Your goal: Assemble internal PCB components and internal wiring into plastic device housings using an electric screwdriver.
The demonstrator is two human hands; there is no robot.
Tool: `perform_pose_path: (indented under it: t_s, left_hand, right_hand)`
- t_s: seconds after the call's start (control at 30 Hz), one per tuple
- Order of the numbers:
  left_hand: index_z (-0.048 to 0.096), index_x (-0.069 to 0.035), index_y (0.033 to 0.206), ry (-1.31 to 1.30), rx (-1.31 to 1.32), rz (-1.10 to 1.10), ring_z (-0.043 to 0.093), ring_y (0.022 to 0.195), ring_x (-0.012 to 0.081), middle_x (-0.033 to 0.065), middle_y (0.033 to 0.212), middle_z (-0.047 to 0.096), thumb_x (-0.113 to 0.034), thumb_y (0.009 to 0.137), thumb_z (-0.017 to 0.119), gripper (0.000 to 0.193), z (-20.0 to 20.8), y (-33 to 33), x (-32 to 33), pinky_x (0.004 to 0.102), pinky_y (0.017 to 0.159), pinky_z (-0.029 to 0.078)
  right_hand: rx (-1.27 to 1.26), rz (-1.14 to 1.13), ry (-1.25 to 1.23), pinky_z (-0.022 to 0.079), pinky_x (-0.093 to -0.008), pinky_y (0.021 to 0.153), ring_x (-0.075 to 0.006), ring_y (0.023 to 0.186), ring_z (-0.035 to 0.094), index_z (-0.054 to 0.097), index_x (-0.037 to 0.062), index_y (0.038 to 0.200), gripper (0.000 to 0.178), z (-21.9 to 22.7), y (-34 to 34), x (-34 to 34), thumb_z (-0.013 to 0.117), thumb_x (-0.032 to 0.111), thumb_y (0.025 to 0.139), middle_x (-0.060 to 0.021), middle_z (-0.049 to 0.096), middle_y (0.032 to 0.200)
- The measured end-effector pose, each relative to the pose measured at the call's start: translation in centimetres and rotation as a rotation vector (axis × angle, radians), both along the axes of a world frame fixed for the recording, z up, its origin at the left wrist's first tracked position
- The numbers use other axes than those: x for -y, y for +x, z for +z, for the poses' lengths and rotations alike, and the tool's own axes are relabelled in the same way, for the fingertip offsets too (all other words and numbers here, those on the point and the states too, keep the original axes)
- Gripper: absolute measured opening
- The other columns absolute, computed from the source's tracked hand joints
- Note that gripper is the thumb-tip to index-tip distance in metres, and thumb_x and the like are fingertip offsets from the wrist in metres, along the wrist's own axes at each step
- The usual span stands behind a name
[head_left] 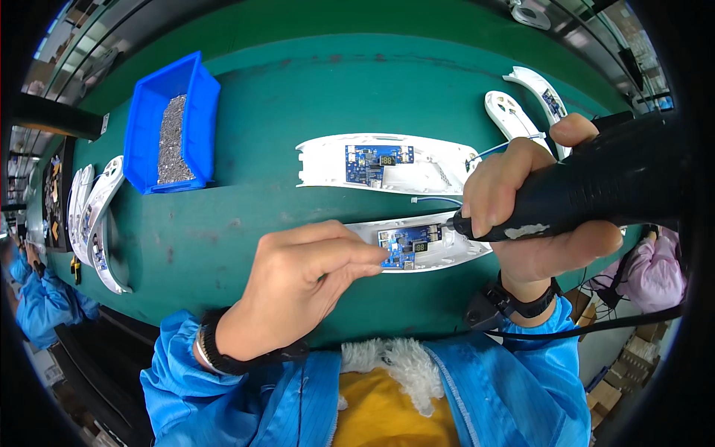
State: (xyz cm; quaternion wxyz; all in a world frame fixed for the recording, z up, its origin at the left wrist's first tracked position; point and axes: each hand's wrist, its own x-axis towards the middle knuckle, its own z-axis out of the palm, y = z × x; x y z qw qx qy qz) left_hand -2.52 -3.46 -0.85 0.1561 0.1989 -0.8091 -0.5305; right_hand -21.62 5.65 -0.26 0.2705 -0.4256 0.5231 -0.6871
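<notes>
My right hand (503, 186) is wrapped round a thick black electric screwdriver (596, 182), which lies nearly level and points left. Its tip reaches the right end of a blue circuit board (406, 240) in the nearer curved white plastic shell (450, 257). At the board's left edge, my left hand (298, 279) has thumb and forefinger pinched together; whatever lies between them is hidden. Just beyond sits a second white shell (432, 167) with its own blue board (365, 164), which carries a small black display. A thin cable with a white plug (421, 200) lies between the two shells.
A blue bin (205, 134) of small grey metal pieces, apparently screws, stands at the far left. Several white shells (104, 201) are stacked near the left edge. More shells (514, 115) lie at the far right on the green table (283, 97). A black cord (596, 328) crosses by my right forearm.
</notes>
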Motion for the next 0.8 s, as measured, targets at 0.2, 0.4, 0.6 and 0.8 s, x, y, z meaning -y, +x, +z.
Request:
perform_pose_path:
  t_s: [0.2,0.4,0.6,0.8]
  left_hand:
    - [0.068,-0.003,0.091,-0.050,0.014,0.021,0.057,0.064,0.0190,0.0116,0.076,0.062,0.001,0.074,0.066,0.017,-0.6,-1.1,-0.4,0.0276,0.057,0.044]
    - [0.067,-0.002,0.089,0.021,0.004,0.023,0.056,0.067,0.0177,0.0089,0.076,0.057,-0.005,0.075,0.067,0.015,-0.6,-0.8,0.0,0.0299,0.056,0.043]
    - [0.063,-0.004,0.075,-0.266,-0.065,-0.002,0.054,0.067,0.0187,0.0031,0.071,0.054,-0.009,0.068,0.072,0.012,-0.6,-1.7,-0.2,0.0292,0.058,0.040]
    - [0.062,-0.011,0.073,-0.602,-0.219,0.030,0.050,0.064,0.0148,-0.0019,0.072,0.054,-0.023,0.060,0.074,0.021,-1.6,-2.3,-0.6,0.0296,0.065,0.033]
  right_hand:
    - [0.082,0.042,-0.090,0.042,-0.0263,0.043,-0.0136,0.043,0.047,0.028,0.0069,0.124,0.089,-0.7,0.4,0.1,0.038,0.079,0.072,-0.0047,0.046,0.058]
    - [0.049,0.054,-0.080,0.042,-0.0264,0.043,-0.0143,0.044,0.048,0.025,0.0065,0.128,0.092,-0.4,0.6,-0.1,0.038,0.079,0.072,-0.0051,0.046,0.058]
    - [0.033,0.190,-0.236,0.044,-0.0288,0.046,-0.0154,0.046,0.050,0.022,0.0079,0.135,0.089,1.3,0.3,-0.2,0.040,0.073,0.078,-0.0058,0.048,0.063]
    - [0.076,0.364,-0.356,0.046,-0.0318,0.049,-0.0160,0.048,0.053,0.020,0.0099,0.140,0.082,2.8,1.4,0.3,0.044,0.064,0.083,-0.0061,0.052,0.069]
